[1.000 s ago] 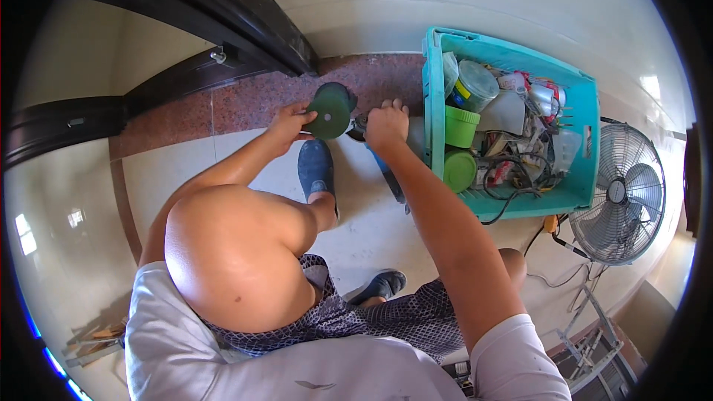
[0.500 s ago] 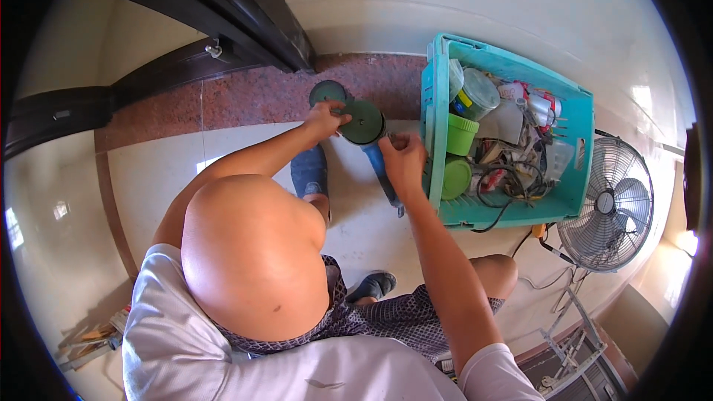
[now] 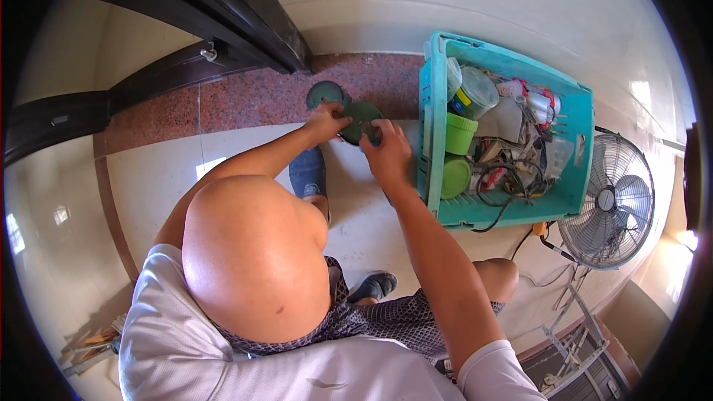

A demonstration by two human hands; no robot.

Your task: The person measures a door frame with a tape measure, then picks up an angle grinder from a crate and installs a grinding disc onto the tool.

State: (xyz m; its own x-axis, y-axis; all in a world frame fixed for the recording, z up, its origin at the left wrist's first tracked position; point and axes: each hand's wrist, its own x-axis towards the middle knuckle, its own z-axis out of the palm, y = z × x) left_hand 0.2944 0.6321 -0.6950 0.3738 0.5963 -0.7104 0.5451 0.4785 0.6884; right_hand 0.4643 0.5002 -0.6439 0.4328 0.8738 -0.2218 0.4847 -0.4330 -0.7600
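A flat, dark green round disc [image 3: 359,117] with a small centre hole is in front of me, above the floor. My left hand [image 3: 325,122] pinches its left edge between thumb and fingers. My right hand [image 3: 388,153] is at the disc's right side, with thumb and fingertips closed at its centre; whether a small part is between them is hidden. The blue-bodied tool under the disc is mostly covered by my right hand and arm. A second green disc [image 3: 325,93] lies just beyond my left hand, on the red stone strip.
A turquoise crate [image 3: 512,217] on the right holds green-lidded tubs, cables and mixed odds and ends. Behind it stands a round fan [image 3: 606,199], with cords on the floor. A dark door frame [image 3: 245,7] rises at the far left. My legs frame the work spot.
My right hand has moved left and slightly up, from beside the blue tool body onto the disc's centre. My left hand stays at the disc's left edge.
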